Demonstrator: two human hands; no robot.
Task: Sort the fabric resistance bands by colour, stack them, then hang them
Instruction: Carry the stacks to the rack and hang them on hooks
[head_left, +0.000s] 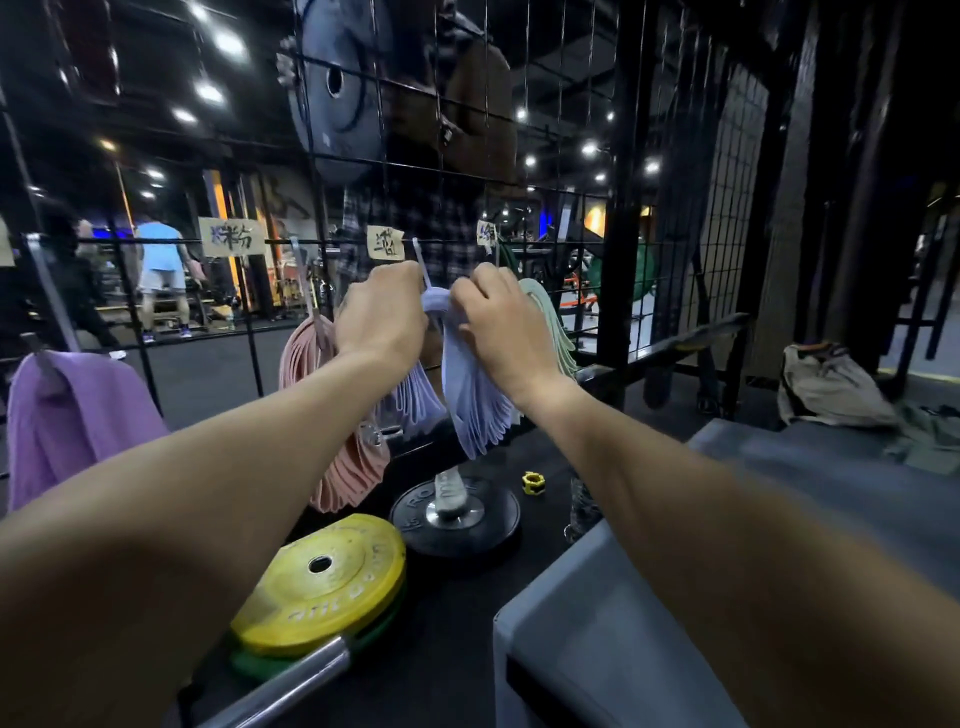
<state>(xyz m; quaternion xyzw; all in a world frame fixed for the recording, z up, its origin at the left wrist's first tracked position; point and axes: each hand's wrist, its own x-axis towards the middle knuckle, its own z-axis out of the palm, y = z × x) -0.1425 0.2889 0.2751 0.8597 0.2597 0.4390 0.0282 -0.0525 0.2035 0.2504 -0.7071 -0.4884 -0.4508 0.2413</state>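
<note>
Left hand is up at the wire grid, fingers curled round the left side of a thick bunch of pale lavender-blue fabric resistance bands, and the right hand is right there beside it, pinching the top of the same bunch from the other side. Both hands are clamped on fabric, knuckles toward the camera, the two nearly touching. The bands sit between the hands at the top and fan out below the wrists, loops hanging down in two drooping sheaves, one under each hand. Just above the gap between the hands runs a slim silver metal hook, slanting down from the black wire grid panel; the top of the blue bunch is right at its lower end, though whether the bands are actually over the hook is hidden behind the fingers.

To the left, a bundle of dusty pink fabric bands hangs from its own hook, partly behind the left forearm. To the right, a bundle of mint green fabric bands peeks out behind the right hand. Small tan paper labels with handwritten characters are fixed on the grid bar above the hooks.

Far left, a purple towel hangs on a peg. Down below on the dark floor lie a yellow weight plate and a black weight plate
</note>
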